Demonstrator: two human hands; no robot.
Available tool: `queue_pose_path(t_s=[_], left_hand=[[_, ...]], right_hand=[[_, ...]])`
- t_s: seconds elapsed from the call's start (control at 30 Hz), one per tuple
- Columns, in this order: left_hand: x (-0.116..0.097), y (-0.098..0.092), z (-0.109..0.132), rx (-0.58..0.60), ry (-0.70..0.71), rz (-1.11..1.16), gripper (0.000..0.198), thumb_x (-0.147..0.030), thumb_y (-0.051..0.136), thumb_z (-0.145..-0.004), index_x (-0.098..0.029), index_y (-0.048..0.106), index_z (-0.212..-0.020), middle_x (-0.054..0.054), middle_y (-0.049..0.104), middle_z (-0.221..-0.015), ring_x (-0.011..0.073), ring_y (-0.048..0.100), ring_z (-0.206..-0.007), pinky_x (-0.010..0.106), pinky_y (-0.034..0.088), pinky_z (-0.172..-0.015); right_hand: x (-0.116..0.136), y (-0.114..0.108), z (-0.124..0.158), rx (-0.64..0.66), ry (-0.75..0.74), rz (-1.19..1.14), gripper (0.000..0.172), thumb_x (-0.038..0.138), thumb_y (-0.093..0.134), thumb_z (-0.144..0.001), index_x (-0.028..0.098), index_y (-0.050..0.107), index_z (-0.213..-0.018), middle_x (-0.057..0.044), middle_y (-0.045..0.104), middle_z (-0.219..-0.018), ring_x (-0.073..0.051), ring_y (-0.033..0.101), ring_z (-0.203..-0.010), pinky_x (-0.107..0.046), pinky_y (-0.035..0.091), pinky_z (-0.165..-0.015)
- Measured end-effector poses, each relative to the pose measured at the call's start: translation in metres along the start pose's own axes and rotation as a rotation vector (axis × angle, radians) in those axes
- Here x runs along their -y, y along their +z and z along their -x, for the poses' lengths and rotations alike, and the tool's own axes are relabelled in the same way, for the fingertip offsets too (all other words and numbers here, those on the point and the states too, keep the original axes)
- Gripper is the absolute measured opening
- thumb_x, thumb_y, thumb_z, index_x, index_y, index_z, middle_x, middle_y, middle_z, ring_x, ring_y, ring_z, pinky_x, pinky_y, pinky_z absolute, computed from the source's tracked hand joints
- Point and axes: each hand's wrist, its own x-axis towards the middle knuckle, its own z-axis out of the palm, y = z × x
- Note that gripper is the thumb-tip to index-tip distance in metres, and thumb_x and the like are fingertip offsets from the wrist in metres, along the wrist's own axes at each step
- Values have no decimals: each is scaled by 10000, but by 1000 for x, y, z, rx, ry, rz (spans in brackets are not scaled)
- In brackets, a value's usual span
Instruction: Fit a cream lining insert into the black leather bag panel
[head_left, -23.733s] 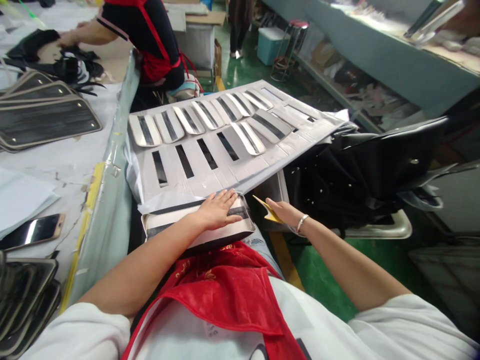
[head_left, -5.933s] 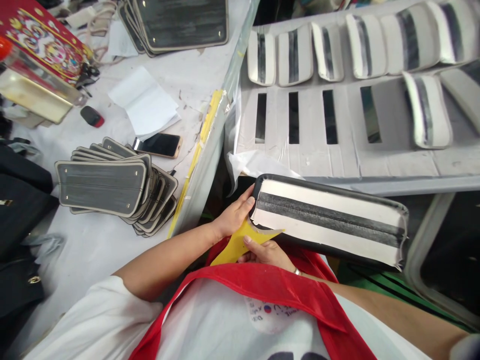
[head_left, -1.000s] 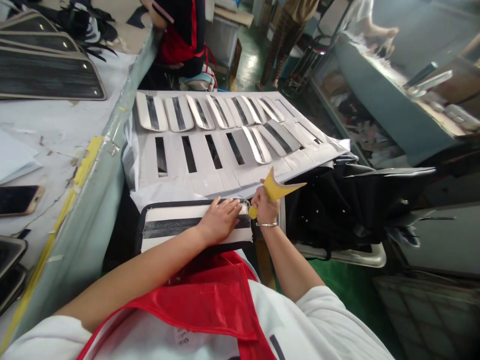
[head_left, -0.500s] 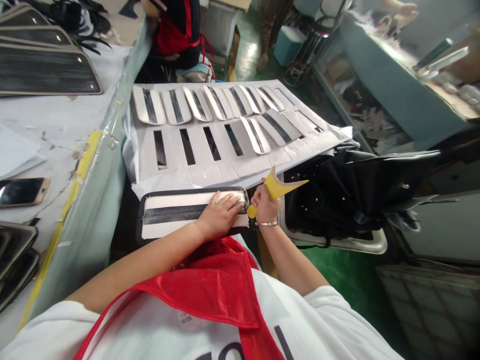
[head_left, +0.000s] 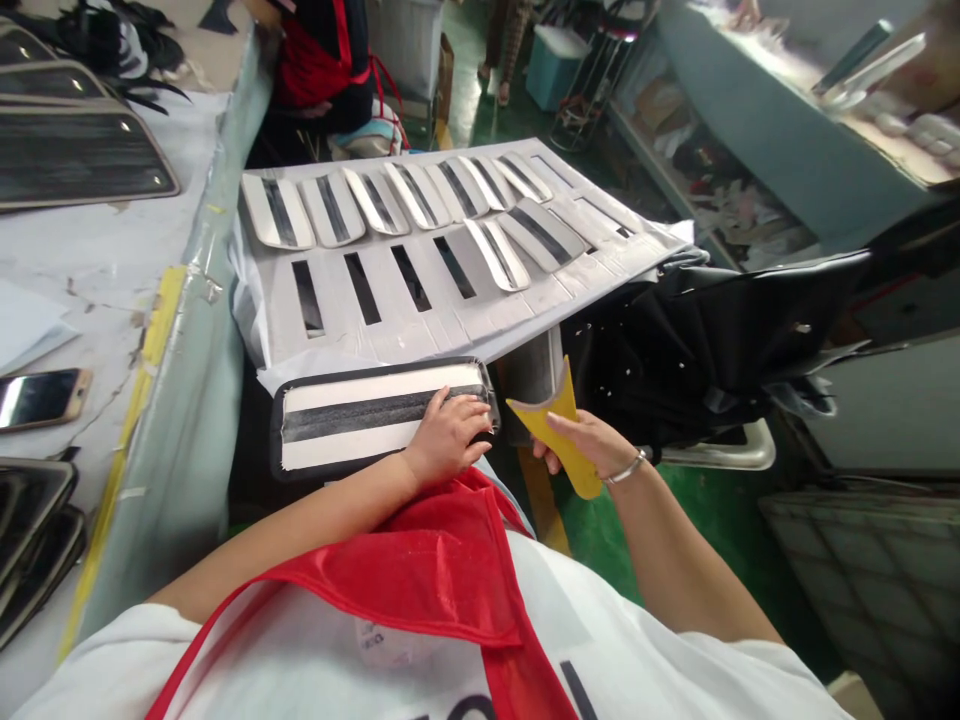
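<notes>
A black-rimmed panel (head_left: 352, 415), white with a dark stripe along its length, lies in front of me. Flat on its right end rests my left hand (head_left: 448, 432), fingers spread. My right hand (head_left: 589, 445) is to the right of the panel, closed around a yellow flat tool (head_left: 562, 420) with a concave, two-pointed end. The tool's curved end points up and away from me, apart from the panel. Past the panel, a pale slotted board (head_left: 337, 345) carries several curved white pieces with dark stripes (head_left: 341, 208).
At left is a worktable (head_left: 112, 260) with a phone (head_left: 45, 398) and stacked dark panels (head_left: 82, 150). Black material (head_left: 675, 340) lies over a pale-rimmed container (head_left: 731, 450) on the right. Another person in a red apron (head_left: 322, 70) is beyond the board.
My right hand has moved right, away from the panel's end, and the yellow tool has turned so its two-pointed end faces up-left. My left hand stays on the panel.
</notes>
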Motion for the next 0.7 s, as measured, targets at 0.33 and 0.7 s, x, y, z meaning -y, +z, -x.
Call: queue_pose_path(t_s=[0.33, 0.7], left_hand=[[-10, 3, -8, -60, -123, 21, 121, -260, 526, -826, -205, 593, -742, 6, 611, -1128, 172, 487, -1099, 432, 140, -1082], [-11, 1, -13, -13, -172, 5, 52, -227, 553, -767, -223, 603, -780, 1, 577, -1170, 193, 463, -1113, 443, 142, -1085]], right_hand=[[-27, -10, -17, 212, 178, 146, 446, 533, 630, -709, 98, 585, -792, -55, 625, -595, -95, 510, -398, -202, 402, -361], [-1, -34, -52, 449, 297, 289, 447, 526, 604, -738, 86, 604, -815, -60, 635, -618, -84, 496, -383, -194, 375, -369]])
